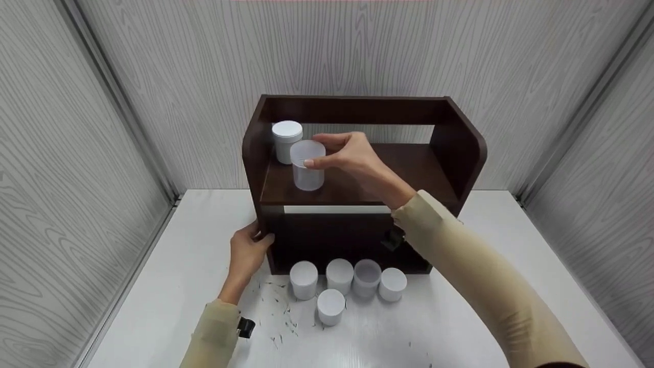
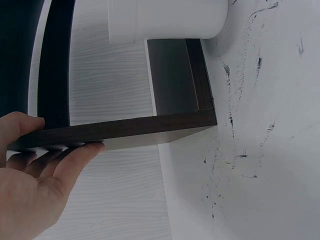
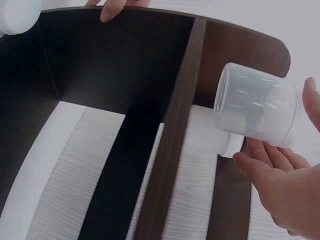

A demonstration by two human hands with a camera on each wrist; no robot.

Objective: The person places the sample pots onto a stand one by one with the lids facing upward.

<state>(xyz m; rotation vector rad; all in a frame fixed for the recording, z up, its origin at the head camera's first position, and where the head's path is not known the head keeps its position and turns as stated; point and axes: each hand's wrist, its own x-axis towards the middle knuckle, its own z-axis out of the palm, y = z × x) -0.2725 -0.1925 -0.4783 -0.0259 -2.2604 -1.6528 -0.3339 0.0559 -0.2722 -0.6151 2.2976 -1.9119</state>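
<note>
A translucent plastic jar (image 1: 308, 178) without a lid is in my right hand (image 1: 353, 154), pinched near its rim by thumb and fingers. It is over the left part of the upper shelf, in front of a white lidded jar (image 1: 287, 131) standing there. The right wrist view shows the held jar (image 3: 256, 102) from its base side, with the hand (image 3: 287, 187) at its rim end. My left hand (image 1: 248, 250) grips the left side panel of the dark brown shelf unit (image 1: 357, 110). Seen from the left wrist, thumb and fingers lie on opposite faces of the panel (image 2: 135, 126).
Before the unit on the white table (image 1: 194, 286) stand several white jars, one of them a front jar (image 1: 330, 306), with an open translucent jar (image 1: 367, 278) among them. Dark marks (image 1: 288, 322) dot the tabletop. Grey wood-grain walls (image 1: 357, 46) enclose the back and sides.
</note>
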